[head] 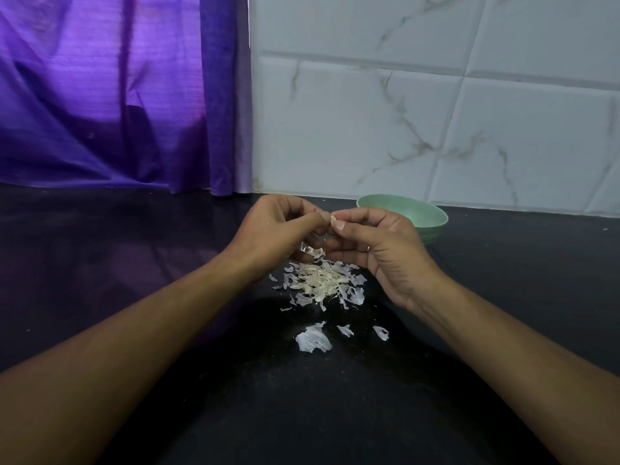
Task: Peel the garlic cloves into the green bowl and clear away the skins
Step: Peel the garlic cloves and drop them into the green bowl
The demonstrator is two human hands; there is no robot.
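A small pale garlic clove (333, 220) is pinched between the fingertips of both hands above the counter. My left hand (278, 229) grips it from the left, my right hand (379, 250) from the right, thumbnail against the clove. Directly below lies a heap of white garlic skins (320, 281), with a few larger flakes (313, 340) nearer to me. The green bowl (422, 214) stands behind my right hand by the wall; its inside is hidden from here.
The black counter (134, 263) stretches left and right. A purple curtain (117, 95) hangs at the back left. White marbled wall tiles (436, 112) rise behind the bowl.
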